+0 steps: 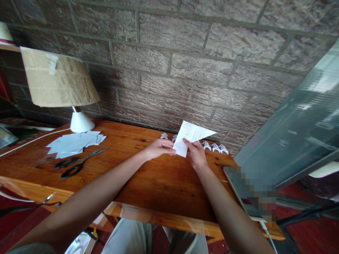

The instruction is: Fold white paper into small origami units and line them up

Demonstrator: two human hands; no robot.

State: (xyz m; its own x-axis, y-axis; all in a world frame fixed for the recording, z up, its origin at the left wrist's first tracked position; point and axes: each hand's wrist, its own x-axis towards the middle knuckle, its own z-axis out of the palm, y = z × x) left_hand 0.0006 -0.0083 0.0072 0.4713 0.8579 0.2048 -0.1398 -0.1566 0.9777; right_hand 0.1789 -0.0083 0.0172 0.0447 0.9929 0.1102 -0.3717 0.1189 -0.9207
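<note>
A white sheet of paper (191, 133), folded so that one corner points right, is held up above the wooden table. My left hand (159, 149), with a ring on one finger, pinches its lower left edge. My right hand (196, 153) grips the lower right side, thumb on the front face and fingers behind. Faint print shows on the paper. Behind it, small folded paper shapes (215, 147) stand in a row along the table's back edge; the paper and my hands hide part of that row.
Black-handled scissors (76, 165) lie on the table (159, 187) at left, near a pile of paper sheets (75, 143). A lamp (81, 121) with a newspaper-covered shade stands behind them. A tablet (245, 194), partly pixelated and cabled, lies at right. A brick wall (185, 77) rises behind.
</note>
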